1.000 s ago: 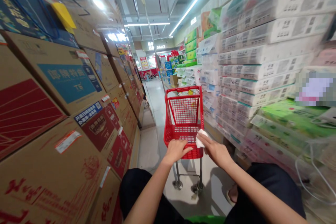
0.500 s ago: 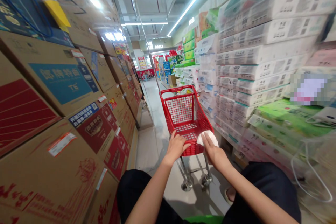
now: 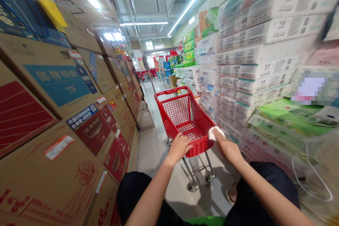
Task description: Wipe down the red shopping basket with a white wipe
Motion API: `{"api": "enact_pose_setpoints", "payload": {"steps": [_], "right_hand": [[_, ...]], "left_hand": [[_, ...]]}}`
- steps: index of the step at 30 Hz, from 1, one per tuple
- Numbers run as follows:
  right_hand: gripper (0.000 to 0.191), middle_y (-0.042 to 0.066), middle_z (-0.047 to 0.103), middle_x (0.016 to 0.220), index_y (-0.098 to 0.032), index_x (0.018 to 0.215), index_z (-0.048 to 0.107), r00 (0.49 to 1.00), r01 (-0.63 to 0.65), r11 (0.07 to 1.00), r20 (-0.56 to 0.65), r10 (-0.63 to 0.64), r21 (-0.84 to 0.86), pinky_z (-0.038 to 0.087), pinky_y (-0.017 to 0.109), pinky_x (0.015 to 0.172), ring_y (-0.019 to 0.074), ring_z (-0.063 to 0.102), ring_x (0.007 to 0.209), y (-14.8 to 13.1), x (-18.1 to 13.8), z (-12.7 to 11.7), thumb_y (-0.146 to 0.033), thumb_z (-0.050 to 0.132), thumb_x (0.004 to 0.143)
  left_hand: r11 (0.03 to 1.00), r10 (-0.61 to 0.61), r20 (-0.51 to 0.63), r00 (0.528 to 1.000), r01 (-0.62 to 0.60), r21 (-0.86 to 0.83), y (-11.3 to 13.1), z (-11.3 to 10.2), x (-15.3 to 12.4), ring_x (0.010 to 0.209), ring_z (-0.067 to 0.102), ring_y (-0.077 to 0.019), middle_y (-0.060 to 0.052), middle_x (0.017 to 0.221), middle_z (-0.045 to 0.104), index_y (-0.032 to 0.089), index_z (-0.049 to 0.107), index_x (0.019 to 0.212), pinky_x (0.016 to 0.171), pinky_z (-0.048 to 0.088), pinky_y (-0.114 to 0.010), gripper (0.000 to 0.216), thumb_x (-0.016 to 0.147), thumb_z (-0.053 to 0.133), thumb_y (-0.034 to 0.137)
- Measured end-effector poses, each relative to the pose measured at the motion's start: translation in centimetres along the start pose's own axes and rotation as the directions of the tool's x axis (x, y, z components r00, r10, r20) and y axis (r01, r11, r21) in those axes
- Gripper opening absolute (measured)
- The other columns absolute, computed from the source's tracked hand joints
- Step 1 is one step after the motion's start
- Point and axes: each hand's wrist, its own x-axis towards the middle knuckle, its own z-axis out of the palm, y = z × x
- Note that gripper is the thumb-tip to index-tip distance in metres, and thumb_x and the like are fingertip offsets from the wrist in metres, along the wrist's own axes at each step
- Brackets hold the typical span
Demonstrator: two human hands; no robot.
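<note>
A small red plastic shopping cart (image 3: 197, 148) with a mesh basket stands on metal legs in front of my knees. My left hand (image 3: 180, 147) grips the near left corner of its basket rim, fingers over the edge and thumb on the near side. A folded white cloth (image 3: 215, 133) is pressed under the fingers of my right hand (image 3: 228, 148), at the basket's near right corner. Only the bare mesh floor shows inside the basket. Part of the cloth is hidden by my fingers.
Stacked cardboard cartons (image 3: 60, 84) form a wall on the left. On the right rise piles of white wrapped paper packs (image 3: 246, 56), with green packs (image 3: 288, 113) lower down. The tiled aisle floor (image 3: 149, 144) runs ahead. My knees flank the cart.
My right hand has moved right with the cloth, out to the basket's corner. The cart has turned slightly, its far end swinging left. My left hand stays at the near left rim.
</note>
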Motion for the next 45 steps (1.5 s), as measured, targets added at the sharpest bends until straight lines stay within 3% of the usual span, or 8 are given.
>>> {"api": "enact_pose_setpoints", "payload": {"steps": [9,16,19,25,31,36,41,45], "right_hand": [[0.074,0.014,0.029,0.158,-0.021,0.157,0.022,0.991,0.118,0.987,0.043,-0.124,0.113,0.059,0.028,0.069,0.0208,0.071,0.093,-7.3,-0.5,-1.0,-0.009,0.041,0.086],[0.064,0.002,0.041,0.154,-0.036,0.154,0.025,0.996,0.088,0.985,-0.016,-0.086,0.152,0.058,0.027,0.075,0.0182,0.068,0.105,-1.8,-0.4,-1.3,-0.018,0.039,0.094],[0.065,0.002,0.041,0.154,-0.037,0.154,0.025,1.000,0.017,0.991,-0.023,-0.014,0.129,0.058,0.027,0.075,0.0188,0.067,0.108,-0.2,0.2,-0.8,-0.019,0.041,0.094],[0.070,0.009,0.037,0.155,-0.029,0.155,0.025,1.000,-0.026,0.995,-0.014,0.027,0.094,0.059,0.028,0.069,0.0202,0.071,0.095,-2.2,-0.2,-0.6,-0.013,0.041,0.089],[0.083,0.015,0.030,0.157,-0.024,0.159,0.005,0.998,0.035,0.999,-0.046,-0.034,0.028,0.058,0.026,0.058,0.0172,0.072,0.077,-5.3,-2.5,-1.1,-0.007,0.039,0.084],[0.089,0.014,0.023,0.159,-0.026,0.157,-0.007,0.997,0.051,0.998,-0.053,-0.049,0.041,0.057,0.023,0.056,0.0153,0.071,0.077,-4.5,-3.6,-1.9,-0.004,0.037,0.083],[0.090,0.006,0.021,0.161,-0.034,0.156,-0.008,0.998,0.039,0.994,-0.049,-0.034,0.107,0.059,0.024,0.061,0.0170,0.071,0.091,-1.4,-3.6,-2.0,-0.005,0.037,0.084],[0.081,0.005,0.025,0.160,-0.034,0.157,0.003,0.999,-0.012,0.986,-0.037,0.018,0.164,0.059,0.028,0.076,0.0190,0.066,0.108,0.5,-2.7,-1.5,-0.010,0.038,0.089]], "left_hand": [[0.997,-0.056,0.008,0.998,0.055,0.056,2.5,1.6,1.7,0.094,0.056,-0.0190,-0.002,0.096,0.065,0.023,0.061,0.099,0.108,0.030,-0.042,0.012,0.093,0.059,0.033],[0.997,0.069,-0.046,0.997,-0.070,-0.020,0.4,0.3,2.1,0.118,0.051,-0.0233,-0.007,0.124,0.058,0.023,0.063,0.106,0.107,0.035,-0.040,0.039,0.086,0.062,0.055],[0.999,0.036,-0.078,0.996,-0.033,0.033,-1.1,-0.1,2.3,0.119,0.049,-0.0261,-0.006,0.112,0.061,0.024,0.064,0.107,0.115,0.026,-0.048,0.047,0.083,0.061,0.064],[0.994,-0.020,-0.087,0.996,0.029,0.104,0.0,1.2,3.2,0.099,0.053,-0.0232,-0.006,0.100,0.060,0.025,0.066,0.101,0.104,0.036,-0.045,0.047,0.083,0.056,0.068],[0.987,-0.079,-0.111,0.991,0.094,0.132,2.7,1.8,4.0,0.100,0.050,-0.0242,-0.005,0.099,0.058,0.026,0.066,0.101,0.104,0.035,-0.045,0.036,0.081,0.068,0.055],[0.986,-0.110,-0.119,0.987,0.123,0.114,4.1,2.0,4.5,0.100,0.050,-0.0252,-0.006,0.098,0.058,0.024,0.065,0.103,0.103,0.036,-0.046,0.033,0.082,0.070,0.048],[0.999,-0.003,-0.084,0.996,0.007,0.045,1.9,0.9,4.2,0.100,0.053,-0.0214,-0.005,0.104,0.061,0.025,0.062,0.110,0.095,0.041,-0.037,0.029,0.093,0.056,0.048],[0.978,-0.114,-0.146,0.983,0.137,0.158,-0.9,0.1,3.9,0.100,0.054,-0.0219,-0.005,0.099,0.063,0.026,0.064,0.107,0.099,0.036,-0.040,0.025,0.097,0.049,0.043]]}}
